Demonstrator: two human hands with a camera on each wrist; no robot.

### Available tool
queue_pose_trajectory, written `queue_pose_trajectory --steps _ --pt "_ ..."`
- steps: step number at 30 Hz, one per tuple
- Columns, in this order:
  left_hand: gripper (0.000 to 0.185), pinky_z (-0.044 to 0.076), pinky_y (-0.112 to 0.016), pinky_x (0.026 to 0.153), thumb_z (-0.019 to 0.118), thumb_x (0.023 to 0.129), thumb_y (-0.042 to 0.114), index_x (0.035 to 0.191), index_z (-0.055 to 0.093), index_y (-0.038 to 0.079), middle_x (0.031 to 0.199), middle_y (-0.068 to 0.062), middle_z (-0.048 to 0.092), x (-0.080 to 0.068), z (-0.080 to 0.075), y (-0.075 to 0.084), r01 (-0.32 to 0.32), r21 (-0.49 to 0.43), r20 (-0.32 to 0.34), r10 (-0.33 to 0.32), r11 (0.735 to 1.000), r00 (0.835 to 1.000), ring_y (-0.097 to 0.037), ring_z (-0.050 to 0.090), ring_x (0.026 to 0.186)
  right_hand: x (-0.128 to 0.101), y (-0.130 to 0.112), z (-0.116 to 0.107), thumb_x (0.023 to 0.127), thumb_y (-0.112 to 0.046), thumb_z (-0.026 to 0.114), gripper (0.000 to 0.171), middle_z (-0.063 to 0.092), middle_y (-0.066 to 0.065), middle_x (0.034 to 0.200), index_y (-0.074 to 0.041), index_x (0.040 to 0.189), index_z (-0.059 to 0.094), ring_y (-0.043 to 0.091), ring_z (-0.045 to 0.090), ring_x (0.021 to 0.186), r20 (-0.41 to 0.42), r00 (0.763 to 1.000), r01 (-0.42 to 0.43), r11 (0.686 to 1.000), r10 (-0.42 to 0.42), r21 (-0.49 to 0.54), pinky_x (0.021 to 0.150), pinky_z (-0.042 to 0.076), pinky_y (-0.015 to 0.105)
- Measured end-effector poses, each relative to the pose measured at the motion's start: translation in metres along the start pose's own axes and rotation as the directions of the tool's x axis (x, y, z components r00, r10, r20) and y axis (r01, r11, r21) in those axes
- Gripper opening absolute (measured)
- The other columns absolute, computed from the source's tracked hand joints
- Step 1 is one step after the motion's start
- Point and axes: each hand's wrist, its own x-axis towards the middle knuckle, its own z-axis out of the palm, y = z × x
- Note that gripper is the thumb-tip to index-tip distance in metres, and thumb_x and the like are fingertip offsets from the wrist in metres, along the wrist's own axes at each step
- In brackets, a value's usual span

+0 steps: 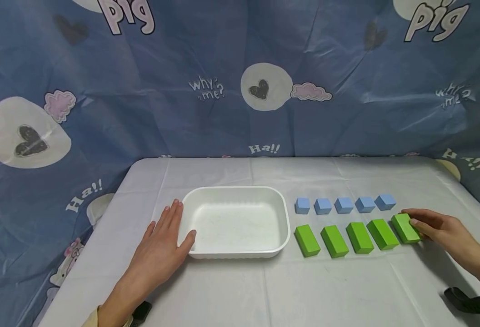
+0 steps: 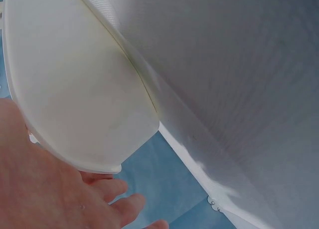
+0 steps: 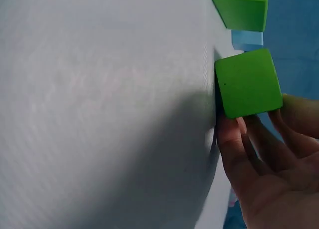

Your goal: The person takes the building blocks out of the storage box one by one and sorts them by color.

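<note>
At the tray's left side lies my left hand (image 1: 160,250), its fingers fairly straight along the outer wall and the thumb over the near-left corner. The white plastic tray (image 1: 236,253) holds nothing. In the left wrist view the hand (image 2: 55,189) touches the tray's side (image 2: 84,89). My right hand (image 1: 448,231) holds the rightmost green block (image 1: 405,228) between thumb and fingers. The right wrist view shows this block (image 3: 249,84) slightly tilted, with the right hand's fingers (image 3: 234,144) against one side and the thumb near its upper edge.
Several other green blocks (image 1: 359,237) stand in a row right of the tray. Behind them runs a row of several small blue blocks (image 1: 343,205). A white cloth covers the table (image 1: 232,290); a blue printed curtain (image 1: 223,122) hangs behind it.
</note>
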Motion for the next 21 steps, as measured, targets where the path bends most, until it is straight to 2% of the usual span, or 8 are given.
queue_pose_trajectory --steps 5,13,21 --pt "0.081 0.013 -0.06 0.113 0.037 0.101 0.056 0.157 0.015 0.001 0.163 -0.013 0.012 0.0 0.0005 0.0 0.003 0.001 -0.005 -0.003 1.0 1.0 -0.031 0.011 0.149 0.0029 -0.0004 -0.0008 0.103 -0.028 0.054 0.05 0.047 -0.037 0.107 0.007 0.137 0.05 -0.015 0.053 0.088 -0.001 1.0 0.02 0.999 -0.02 -0.038 0.063 0.052 0.022" --pt "0.081 0.013 -0.06 0.113 0.036 0.101 0.056 0.157 0.015 0.001 0.163 -0.013 0.012 0.0002 0.0003 0.0003 -0.001 0.0 -0.006 0.001 1.0 1.0 -0.032 0.012 0.149 0.0004 -0.0007 0.0015 0.102 -0.028 0.056 0.047 0.051 -0.034 0.102 0.005 0.135 0.054 0.009 0.055 0.073 -0.042 0.999 0.03 0.997 -0.033 -0.066 0.054 0.044 0.03" --pt "0.081 0.014 -0.06 0.113 0.037 0.101 0.055 0.157 0.014 0.001 0.163 -0.013 0.012 0.0001 0.0014 -0.0003 0.001 0.004 -0.008 -0.001 1.0 1.0 -0.032 0.011 0.149 -0.0007 0.0036 0.0039 0.1 -0.028 0.059 0.046 0.05 -0.038 0.102 0.004 0.133 0.057 -0.003 0.057 0.078 -0.1 0.994 0.03 0.997 -0.037 -0.069 0.056 0.047 0.025"
